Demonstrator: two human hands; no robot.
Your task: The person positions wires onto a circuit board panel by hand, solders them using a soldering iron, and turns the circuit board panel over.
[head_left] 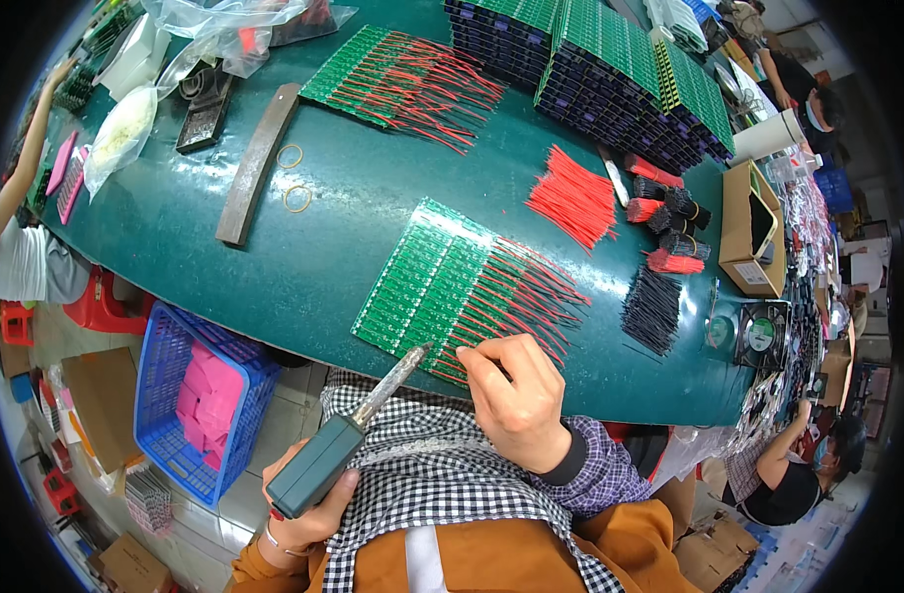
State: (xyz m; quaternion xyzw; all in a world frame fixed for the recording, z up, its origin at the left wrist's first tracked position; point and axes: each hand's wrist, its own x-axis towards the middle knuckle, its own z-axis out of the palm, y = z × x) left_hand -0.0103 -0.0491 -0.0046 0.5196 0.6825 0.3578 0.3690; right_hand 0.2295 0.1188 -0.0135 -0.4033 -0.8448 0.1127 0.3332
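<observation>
While the left hand (308, 504) grips the soldering iron (358, 435) and the right hand (516, 395) pinches a wire (491, 368), its hot tip risks grazing fingers (476, 366) or scorching the circuit boards (427, 277)

purple plaid sleeve with dark cuff, orange sleeves, black-and-white checked apron, white wristband.

I see a soldering iron (348, 435) with a matt grey-green plastic body and a dull metal tip, over a smooth, slightly glossy teal counter (303, 247). The green circuit boards (427, 272) look matt, their red and black wires (521, 296) plastic-coated, and the apron (422, 474) is checked cloth.
</observation>
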